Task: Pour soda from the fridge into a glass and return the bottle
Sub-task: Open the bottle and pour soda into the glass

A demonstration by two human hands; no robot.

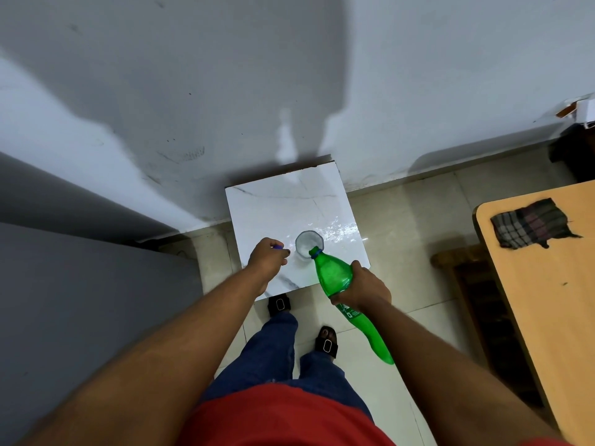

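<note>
A grey wall (pixel 193 91) meets a pale tiled floor (pixel 402 220), and against the wall stands a small white marble-patterned table (pixel 283 207), seen from above. On that table a clear glass (pixel 308 245) sits just beyond the right hand (pixel 363 289), which is wrapped around the middle of a green soda bottle (pixel 335 278). The bottle is tipped forward, its open neck at the rim of the glass and its base hanging back behind the hand, over the floor. White froth shows inside the glass. To the left of the glass, the left hand (pixel 269 260) hovers over the table's near left part, fingers curled around a small blue object, apparently the bottle's cap (pixel 277 247), though it is mostly hidden. Below the hands are jeans, a red shirt and black sandals (pixel 328 344) on the tiles. To the right of the right hand, a wooden table (pixel 547 300) carries a dark checked cloth (pixel 531 223). A grey cabinet face (pixel 80 300), possibly the fridge, fills the side left of the left arm.
</note>
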